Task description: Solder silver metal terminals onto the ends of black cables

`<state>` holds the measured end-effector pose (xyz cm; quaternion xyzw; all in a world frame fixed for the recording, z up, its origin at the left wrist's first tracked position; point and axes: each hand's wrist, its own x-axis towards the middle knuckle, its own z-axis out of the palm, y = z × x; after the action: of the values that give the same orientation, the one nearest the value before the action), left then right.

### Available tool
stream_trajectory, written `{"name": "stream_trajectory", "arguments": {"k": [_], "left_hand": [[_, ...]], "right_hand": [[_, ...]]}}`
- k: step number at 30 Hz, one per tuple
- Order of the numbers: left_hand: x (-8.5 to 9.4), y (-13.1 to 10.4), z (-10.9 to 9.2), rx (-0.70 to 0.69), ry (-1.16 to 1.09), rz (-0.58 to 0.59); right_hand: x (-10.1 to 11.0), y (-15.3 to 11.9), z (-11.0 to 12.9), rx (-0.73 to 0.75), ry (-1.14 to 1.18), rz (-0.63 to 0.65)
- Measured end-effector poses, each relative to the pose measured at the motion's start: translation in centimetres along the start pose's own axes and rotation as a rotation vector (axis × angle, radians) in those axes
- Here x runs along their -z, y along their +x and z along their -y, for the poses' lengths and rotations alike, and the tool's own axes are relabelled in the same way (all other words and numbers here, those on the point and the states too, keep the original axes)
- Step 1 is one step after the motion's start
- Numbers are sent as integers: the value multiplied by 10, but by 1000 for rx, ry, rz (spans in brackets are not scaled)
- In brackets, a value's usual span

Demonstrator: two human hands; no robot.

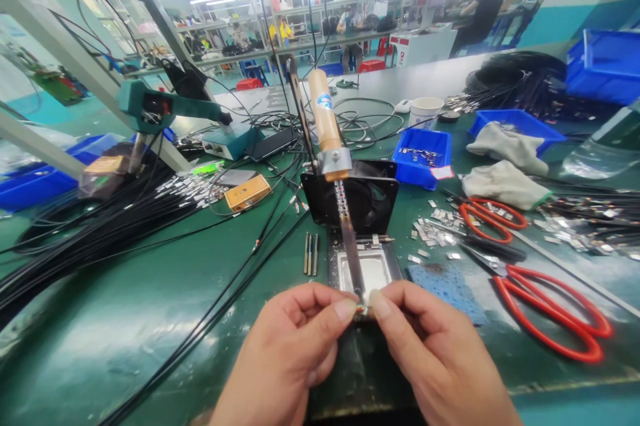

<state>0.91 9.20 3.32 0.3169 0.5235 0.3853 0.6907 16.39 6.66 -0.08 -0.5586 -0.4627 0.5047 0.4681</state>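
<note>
Two bare hands meet low over a green workbench [125, 319], the left hand [287, 353] and right hand [435, 353] pinching one tiny metal part [362, 309] between thumbs and forefingers at the tip of a fixed soldering iron [335, 166]. Black cables [100, 226], red scissors [550, 306] and loose metal clips cover the bench in a bright factory hall; behind, a small blue tray [423, 159] holds metal pieces, another blue tray [520, 123] holds a white glove
</note>
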Motion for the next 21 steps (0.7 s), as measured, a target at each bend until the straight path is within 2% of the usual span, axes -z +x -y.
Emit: {"name": "stream_trajectory", "arguments": {"k": [21], "left_hand": [[2, 1, 1, -6, 8, 29]], "right_hand": [[0, 0, -1, 22, 29, 1]]}}
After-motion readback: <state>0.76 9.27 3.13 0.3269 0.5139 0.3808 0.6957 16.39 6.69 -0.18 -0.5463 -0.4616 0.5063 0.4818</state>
